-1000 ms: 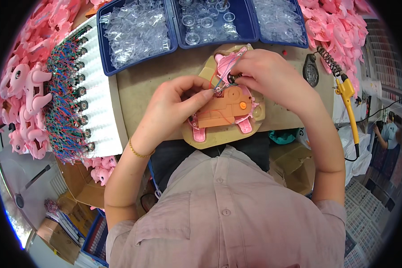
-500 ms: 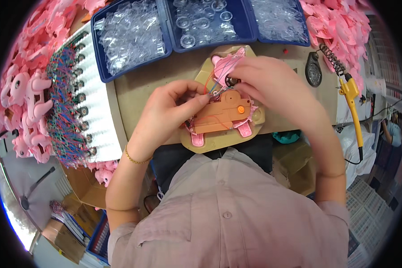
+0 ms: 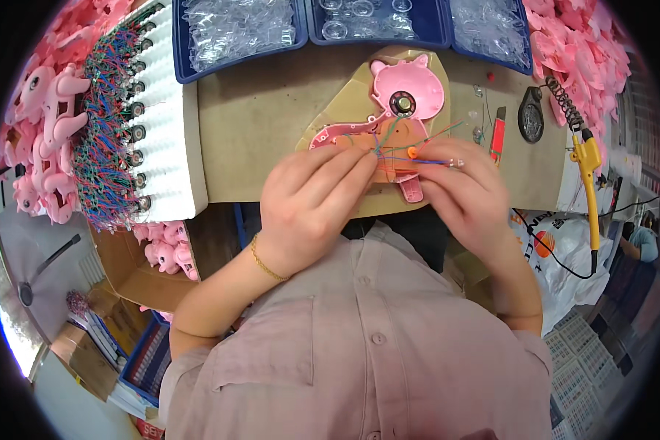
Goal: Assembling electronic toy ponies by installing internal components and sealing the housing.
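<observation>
A pink toy animal half-shell (image 3: 416, 79) lies open on a tan board (image 3: 348, 94). In its head sits a round black speaker (image 3: 402, 105) with a metal centre. The body holds an orange-brown plastic box (image 3: 400, 137) with a small orange knob, partly behind my fingers. My left hand (image 3: 312, 192) is closed over the box's left side, pinching thin coloured wires (image 3: 389, 141). My right hand (image 3: 468, 189), thumb and finger together, grips blue and red wires beside the knob. Small clear tips (image 3: 456, 163) show at the wires' right end.
Blue bins (image 3: 312, 42) of clear plastic parts line the back. White foam (image 3: 176, 110) with wired speakers stands left, near pink toys (image 3: 62, 95). At right are a red cutter knife (image 3: 498, 136), a black oval object (image 3: 531, 116), a yellow soldering iron (image 3: 587, 158) and pink shells (image 3: 579, 59).
My right hand has left the speaker in the toy's head and come down to the wires. The speaker now lies uncovered. My left hand has shifted right, and the whole view has moved.
</observation>
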Demonstrator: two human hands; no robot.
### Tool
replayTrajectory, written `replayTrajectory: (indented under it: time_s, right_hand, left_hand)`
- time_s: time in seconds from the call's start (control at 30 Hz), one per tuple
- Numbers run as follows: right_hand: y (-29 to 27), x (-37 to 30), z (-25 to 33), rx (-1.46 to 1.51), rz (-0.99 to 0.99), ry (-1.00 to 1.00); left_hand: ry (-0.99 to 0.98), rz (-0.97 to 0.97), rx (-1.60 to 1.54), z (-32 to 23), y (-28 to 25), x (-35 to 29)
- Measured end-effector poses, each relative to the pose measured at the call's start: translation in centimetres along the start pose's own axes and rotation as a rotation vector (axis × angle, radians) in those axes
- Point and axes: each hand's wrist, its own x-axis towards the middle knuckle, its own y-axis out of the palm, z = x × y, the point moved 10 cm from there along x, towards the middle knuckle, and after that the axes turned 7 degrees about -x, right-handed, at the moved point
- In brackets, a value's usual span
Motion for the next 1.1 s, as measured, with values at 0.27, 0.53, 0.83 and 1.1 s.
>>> replayTrajectory:
  time_s: [0.27,0.53,0.83,1.1]
  right_hand:
    - [2.4,-3.0,-5.3,1.034,0.042,0.878]
    - [1.3,-3.2,-2.8,0.798,0.233,0.813]
    - [-0.7,-3.5,-5.7,0.597,0.099,0.806]
    - [0.7,-6.4,-7.8,0.442,0.018,0.818]
  left_hand:
    - [-0.067,0.111,-0.018,1.0,1.2,-0.2]
    - [-0.073,0.143,-0.137,-1.1,1.0,1.9]
    - [0.002,0.042,-0.104,-1.4,1.3,2.2]
    - [-0.049,0.065,0.062,-0.6,0.5,0.0]
